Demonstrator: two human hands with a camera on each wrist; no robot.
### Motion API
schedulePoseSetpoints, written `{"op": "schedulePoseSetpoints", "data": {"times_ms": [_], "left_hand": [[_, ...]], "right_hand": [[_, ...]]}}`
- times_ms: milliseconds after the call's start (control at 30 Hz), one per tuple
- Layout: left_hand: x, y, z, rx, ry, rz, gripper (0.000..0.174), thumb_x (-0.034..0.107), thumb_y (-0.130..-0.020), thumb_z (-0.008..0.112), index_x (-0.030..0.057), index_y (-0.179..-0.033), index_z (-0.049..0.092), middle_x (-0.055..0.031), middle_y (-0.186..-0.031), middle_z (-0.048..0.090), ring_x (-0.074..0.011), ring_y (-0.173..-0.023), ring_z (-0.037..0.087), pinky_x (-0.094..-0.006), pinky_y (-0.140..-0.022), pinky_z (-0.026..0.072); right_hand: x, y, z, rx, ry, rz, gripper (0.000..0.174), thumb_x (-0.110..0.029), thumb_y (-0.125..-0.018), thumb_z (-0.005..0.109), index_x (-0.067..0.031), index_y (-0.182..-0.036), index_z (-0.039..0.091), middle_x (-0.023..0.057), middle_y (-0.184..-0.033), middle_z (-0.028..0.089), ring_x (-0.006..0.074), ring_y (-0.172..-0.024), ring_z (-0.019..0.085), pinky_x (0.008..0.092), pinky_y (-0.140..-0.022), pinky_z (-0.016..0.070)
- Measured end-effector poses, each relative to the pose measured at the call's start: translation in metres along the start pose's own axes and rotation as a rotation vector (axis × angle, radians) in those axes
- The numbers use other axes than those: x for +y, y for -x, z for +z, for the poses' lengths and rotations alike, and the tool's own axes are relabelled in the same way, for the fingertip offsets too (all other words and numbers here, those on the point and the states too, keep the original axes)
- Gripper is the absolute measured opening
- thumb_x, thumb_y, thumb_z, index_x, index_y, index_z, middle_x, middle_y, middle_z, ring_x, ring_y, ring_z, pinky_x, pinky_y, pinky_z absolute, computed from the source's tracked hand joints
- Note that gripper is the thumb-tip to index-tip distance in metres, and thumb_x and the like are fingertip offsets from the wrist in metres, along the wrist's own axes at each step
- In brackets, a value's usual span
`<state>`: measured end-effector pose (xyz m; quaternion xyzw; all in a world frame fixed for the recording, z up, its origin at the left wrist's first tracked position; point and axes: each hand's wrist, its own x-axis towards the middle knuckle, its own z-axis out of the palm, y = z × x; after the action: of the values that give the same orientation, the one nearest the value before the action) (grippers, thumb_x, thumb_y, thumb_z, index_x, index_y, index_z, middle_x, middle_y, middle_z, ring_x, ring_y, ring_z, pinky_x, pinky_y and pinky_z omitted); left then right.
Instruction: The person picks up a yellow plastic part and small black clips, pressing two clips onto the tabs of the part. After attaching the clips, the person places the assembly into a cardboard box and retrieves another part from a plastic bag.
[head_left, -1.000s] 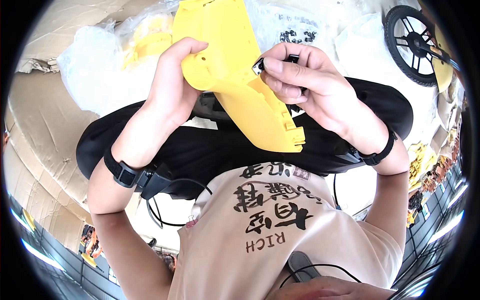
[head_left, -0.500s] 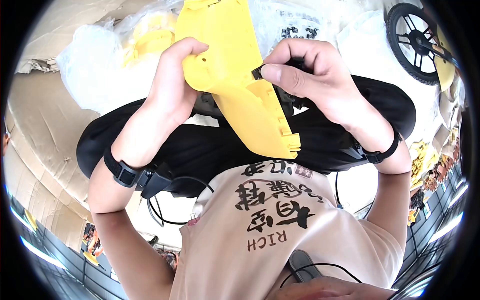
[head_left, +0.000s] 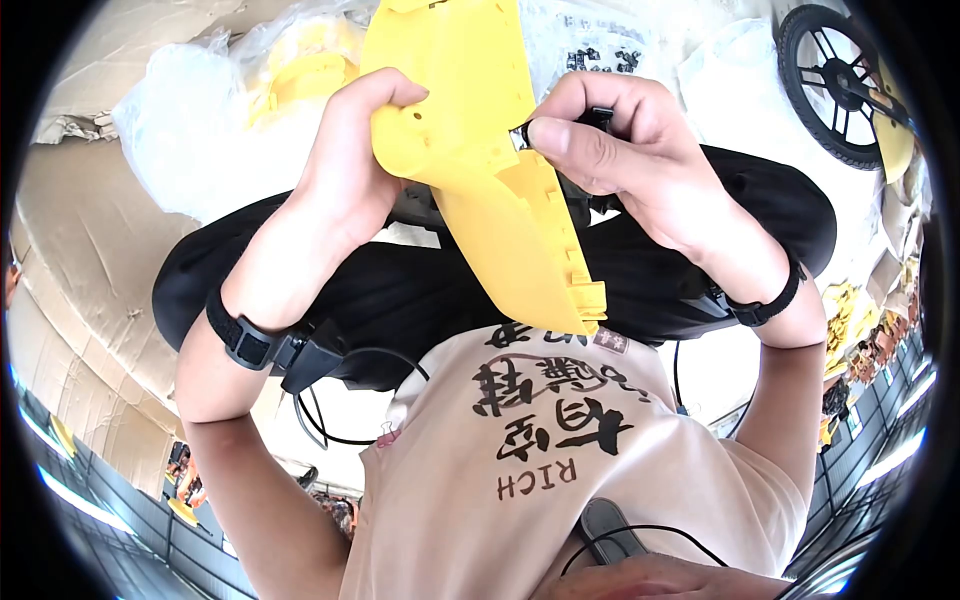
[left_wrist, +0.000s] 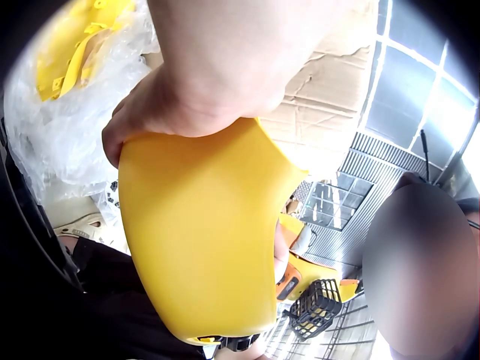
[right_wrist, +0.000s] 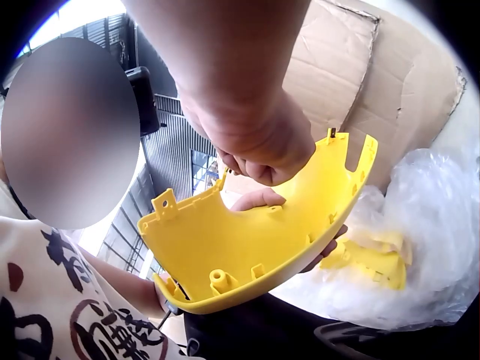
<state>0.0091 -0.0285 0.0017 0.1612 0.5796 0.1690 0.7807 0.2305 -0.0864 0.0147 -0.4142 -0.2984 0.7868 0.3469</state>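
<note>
- Brown cardboard (head_left: pixel 90 250) fills the far left of my head view, flattened and creased, and it spreads under everything else I can see.
- On it lies a clear plastic bag (head_left: pixel 190 140), crumpled, with more yellow moulded parts showing through it.
- Nearer me is the person's lap (head_left: pixel 420 290) in black cloth, directly under the work.
- Over that lap, clear of the cardboard, the yellow shell (head_left: pixel 470 120) is held up in the air between both hands. It is a long curved plastic cover. Its notched, tabbed end points toward the chest and its far end runs out of the top of the head view. The right wrist view shows its hollow inner side with small posts and tabs, and the left wrist view shows its smooth outer side.
- A black wheel (head_left: pixel 835 85) with spokes lies at the upper right, well apart from the hands.
- The left hand (head_left: pixel 345 180) is clamped on the shell's left side, thumb across one face and fingers wrapped behind the other.
- The right hand (head_left: pixel 620 150) has its fingers curled, thumb and forefinger pinching at the shell's right edge.
- Between those fingertips sits a small black piece (head_left: pixel 520 135), touching that edge; I cannot make out what it is.
</note>
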Motion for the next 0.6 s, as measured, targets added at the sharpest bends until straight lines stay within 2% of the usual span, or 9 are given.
{"op": "schedulePoseSetpoints", "data": {"times_ms": [167,233,267,400,467,533,600], "left_hand": [[0.001,0.002,0.0,-0.012,-0.022,-0.006,0.04,0.025,-0.086,0.053,0.0001,-0.118,0.057,-0.0091,-0.108,0.064,-0.0197,-0.1,0.06,-0.0392,-0.089,0.0443],[0.001,0.001,-0.003,-0.037,-0.003,-0.005,0.037,0.024,-0.084,0.057,0.0019,-0.115,0.058,-0.0078,-0.105,0.064,-0.0191,-0.097,0.061,-0.0367,-0.087,0.0461],[0.001,0.001,-0.004,-0.061,0.015,-0.003,0.035,0.022,-0.083,0.062,0.0038,-0.112,0.059,-0.0065,-0.103,0.064,-0.0184,-0.094,0.062,-0.0342,-0.084,0.0479],[-0.001,0.0,-0.002,-0.038,0.035,-0.003,0.035,0.023,-0.083,0.062,0.0038,-0.112,0.059,-0.0066,-0.103,0.064,-0.0186,-0.094,0.062,-0.034,-0.084,0.0479],[-0.002,0.0,0.001,0.018,0.006,0.001,0.041,0.025,-0.087,0.053,-0.0008,-0.118,0.057,-0.0105,-0.11,0.063,-0.0206,-0.104,0.06,-0.0395,-0.093,0.0432],[-0.004,0.0,0.001,0.023,0.012,0.009,0.041,0.025,-0.087,0.053,-0.001,-0.118,0.056,-0.0107,-0.11,0.063,-0.0208,-0.105,0.06,-0.0395,-0.094,0.0431],[-0.005,0.001,0.003,0.027,0.017,0.018,0.041,0.025,-0.087,0.052,-0.0011,-0.119,0.056,-0.0108,-0.111,0.063,-0.021,-0.106,0.06,-0.0395,-0.095,0.043]], "right_hand": [[0.002,0.0,0.004,0.012,0.049,-0.048,0.019,-0.018,-0.095,0.067,0.0001,-0.101,0.068,-0.0027,-0.077,0.063,-0.0001,-0.067,0.054,0.0164,-0.057,0.041],[0.002,0.001,0.008,0.045,0.073,-0.05,0.016,-0.015,-0.097,0.064,0.0011,-0.097,0.062,-0.0049,-0.073,0.05,0.0023,-0.061,0.037,0.0202,-0.052,0.026],[0.002,0.0,0.008,0.045,0.072,-0.049,0.016,-0.015,-0.097,0.064,0.0011,-0.097,0.062,-0.0049,-0.073,0.05,0.0023,-0.061,0.037,0.0202,-0.052,0.026],[0.001,0.0,0.007,0.033,0.198,-0.099,0.016,-0.015,-0.097,0.064,0.0011,-0.095,0.063,-0.004,-0.074,0.053,0.0014,-0.063,0.041,0.0187,-0.054,0.0297],[0.002,0.0,0.008,0.033,0.273,-0.12,0.016,-0.015,-0.096,0.064,0.0011,-0.094,0.063,-0.0033,-0.075,0.055,0.0011,-0.065,0.043,0.0181,-0.055,0.0319],[0.006,-0.001,0.01,0.037,0.325,-0.207,0.014,-0.013,-0.096,0.065,0.0014,-0.092,0.063,-0.0013,-0.078,0.061,0.002,-0.069,0.05,0.018,-0.06,0.0386],[0.007,-0.001,0.011,0.064,0.358,-0.231,0.014,-0.012,-0.096,0.065,0.0017,-0.092,0.063,-0.0004,-0.079,0.063,0.0029,-0.071,0.052,0.0187,-0.063,0.0409]]}}
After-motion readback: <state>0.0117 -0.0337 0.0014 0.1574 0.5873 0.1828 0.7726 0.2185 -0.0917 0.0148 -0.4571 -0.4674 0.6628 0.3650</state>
